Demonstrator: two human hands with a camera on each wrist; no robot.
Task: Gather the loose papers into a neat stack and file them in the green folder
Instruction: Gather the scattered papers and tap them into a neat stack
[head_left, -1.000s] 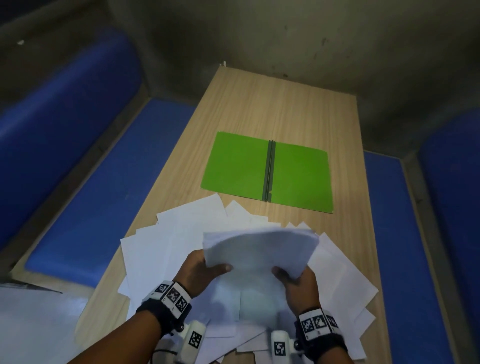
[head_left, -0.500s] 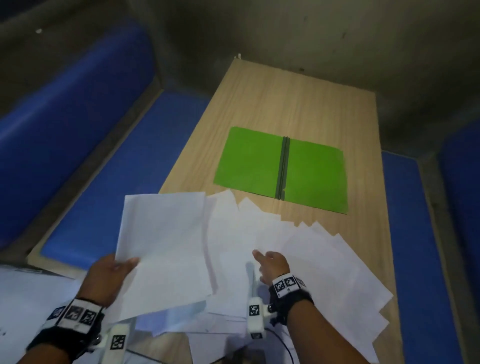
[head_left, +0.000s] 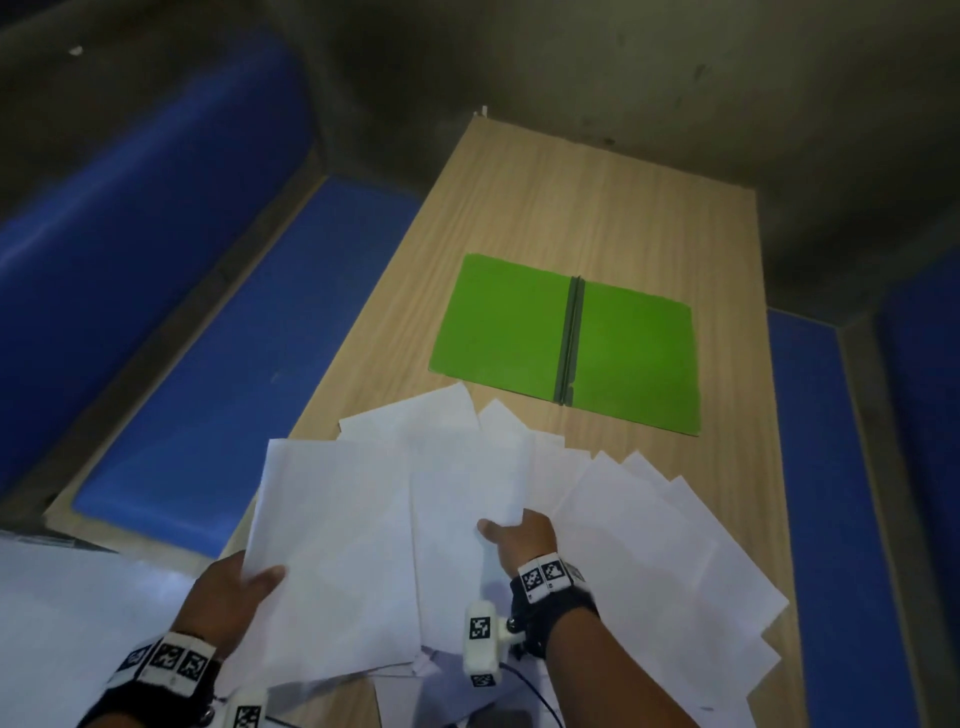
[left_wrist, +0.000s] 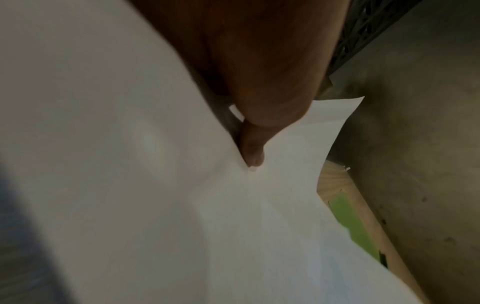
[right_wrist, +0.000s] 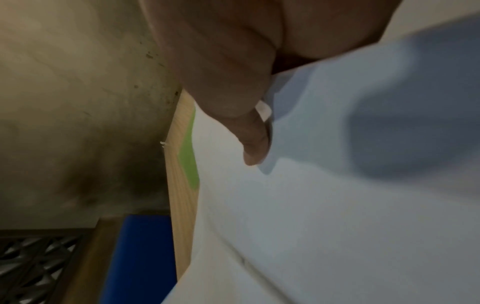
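Note:
The green folder (head_left: 566, 343) lies open and flat on the far half of the wooden table (head_left: 545, 197); slivers of the green folder (left_wrist: 355, 226) (right_wrist: 188, 156) show in both wrist views. Several loose white papers (head_left: 649, 530) are fanned out over the near half. My left hand (head_left: 234, 592) holds a bunch of white sheets (head_left: 332, 551) by the near left corner, thumb (left_wrist: 252, 148) on top. My right hand (head_left: 519, 535) pinches the near edge of another white sheet (head_left: 462, 493) in the middle of the pile, thumb (right_wrist: 254, 142) on top of the paper.
Blue padded benches (head_left: 208, 415) run along the left and the right side (head_left: 821, 493) of the table. A grey wall stands behind the far end. More white sheets (head_left: 67, 613) lie at the lower left, off the table edge.
The bunch both hands held a second ago went to the left hand alone, swung left, then came back toward the pile. My right hand went down and now pinches a sheet.

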